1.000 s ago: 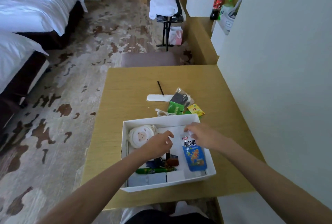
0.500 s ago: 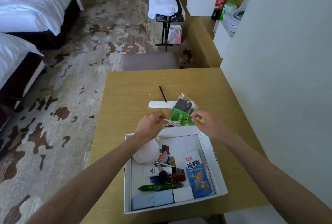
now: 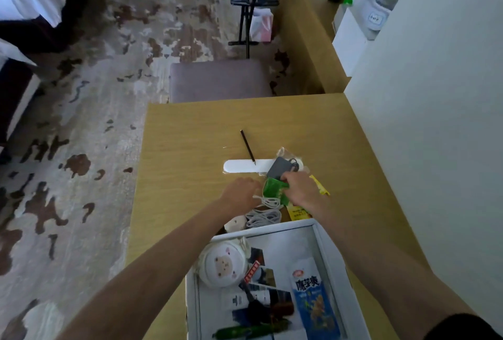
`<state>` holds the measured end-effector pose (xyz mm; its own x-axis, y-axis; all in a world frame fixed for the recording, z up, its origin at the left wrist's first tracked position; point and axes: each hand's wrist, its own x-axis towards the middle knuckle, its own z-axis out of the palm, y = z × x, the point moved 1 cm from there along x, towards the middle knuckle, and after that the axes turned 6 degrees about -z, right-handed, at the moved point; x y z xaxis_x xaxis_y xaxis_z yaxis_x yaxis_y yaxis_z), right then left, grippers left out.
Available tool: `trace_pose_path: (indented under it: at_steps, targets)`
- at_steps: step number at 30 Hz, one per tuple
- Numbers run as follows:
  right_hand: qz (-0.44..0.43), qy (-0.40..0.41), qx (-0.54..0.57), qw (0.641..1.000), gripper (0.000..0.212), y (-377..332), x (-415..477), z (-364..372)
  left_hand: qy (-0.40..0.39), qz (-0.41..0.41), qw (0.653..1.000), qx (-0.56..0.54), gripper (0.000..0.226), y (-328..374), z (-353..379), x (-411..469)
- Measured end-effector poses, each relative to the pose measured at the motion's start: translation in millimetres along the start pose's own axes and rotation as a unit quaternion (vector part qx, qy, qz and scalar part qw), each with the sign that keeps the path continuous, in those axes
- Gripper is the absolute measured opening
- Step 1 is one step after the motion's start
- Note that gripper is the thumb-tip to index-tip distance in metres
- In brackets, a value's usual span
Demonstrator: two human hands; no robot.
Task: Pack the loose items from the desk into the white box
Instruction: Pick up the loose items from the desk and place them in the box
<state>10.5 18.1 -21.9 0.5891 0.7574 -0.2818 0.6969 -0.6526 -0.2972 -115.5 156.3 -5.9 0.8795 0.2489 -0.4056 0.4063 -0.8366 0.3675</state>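
The white box (image 3: 322, 234) stands at the desk's near edge and holds a round white pouch with a bear face (image 3: 223, 266), a blue snack packet (image 3: 313, 298), a green sausage (image 3: 250, 331) and other small items. Just past its far wall, my left hand (image 3: 239, 193) is curled onto the end of a coiled white cable (image 3: 265, 215). My right hand (image 3: 300, 190) grips a green packet (image 3: 273, 189). Partly under that hand lies a yellow packet (image 3: 298, 213). Beyond are a dark adapter in a clear bag (image 3: 280, 167), a flat white oblong piece (image 3: 245, 166) and a black pen (image 3: 247, 146).
A white wall (image 3: 435, 127) runs along the desk's right side. A grey-purple stool (image 3: 220, 81) stands against the desk's far edge. Patterned carpet and beds lie to the left. The wooden desk (image 3: 190, 132) is bare at its far left.
Both hands left the inside of the box and went over its far wall to the loose items. The left has reached the white cable, the right has closed on the green packet.
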Motion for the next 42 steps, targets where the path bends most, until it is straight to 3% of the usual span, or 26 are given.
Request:
trace_pose_path:
  at_steps: [2, 6, 9, 14, 17, 21, 28, 35, 39, 42]
  targets:
    - [-0.003, 0.003, 0.031, 0.999, 0.022, 10.5, 5.1, 1.0, -0.017, 0.001, 1.0, 0.017, 0.041, 2.2, 3.2, 12.4]
    - [0.031, 0.011, 0.197, 0.98, 0.008, 40.3, 7.3, -11.1, -0.038, 0.001, 0.998, 0.052, 0.044, 1.8, 10.9, 30.1]
    - [0.093, 0.034, 0.269, 0.958, 0.019, 64.6, 0.0, -17.2, -0.042, 0.007, 0.997, 0.058, 0.039, 0.5, 17.5, 40.1]
    - [0.144, -0.015, 0.193, 0.97, 0.008, 90.5, -18.4, 3.9, -0.051, 0.006, 0.996, 0.067, 0.037, 2.4, 20.8, 45.0]
    - [0.135, -0.014, 0.116, 0.984, 0.034, 89.2, -24.0, 12.6, -0.042, 0.012, 0.997, 0.06, 0.031, 2.0, 21.1, 41.9]
    - [0.138, -0.021, 0.084, 0.987, 0.047, 87.4, -23.6, 19.9, -0.037, -0.002, 0.995, -0.093, 0.025, -3.3, 14.6, 32.5]
    - [0.153, 0.007, 0.164, 0.975, 0.038, 86.6, -20.1, 9.7, 0.037, -0.039, 0.968, -0.246, 0.023, -0.3, -17.0, -4.9]
    - [0.128, 0.036, 0.27, 0.953, 0.031, 88.6, -42.5, -3.9, 0.066, 0.02, 0.95, -0.304, 0.019, 28.3, -39.7, -70.3]
    - [0.077, 0.056, 0.326, 0.94, 0.034, 83.3, -63.0, -26.3, 0.09, 0.079, 0.955, -0.272, 0.022, 48.9, -36.5, -102.3]
    - [0.062, 0.091, 0.373, 0.921, 0.049, 72.3, -83.2, -49.7, 0.106, 0.097, 0.962, -0.233, 0.029, 59.8, -17.2, -117.8]
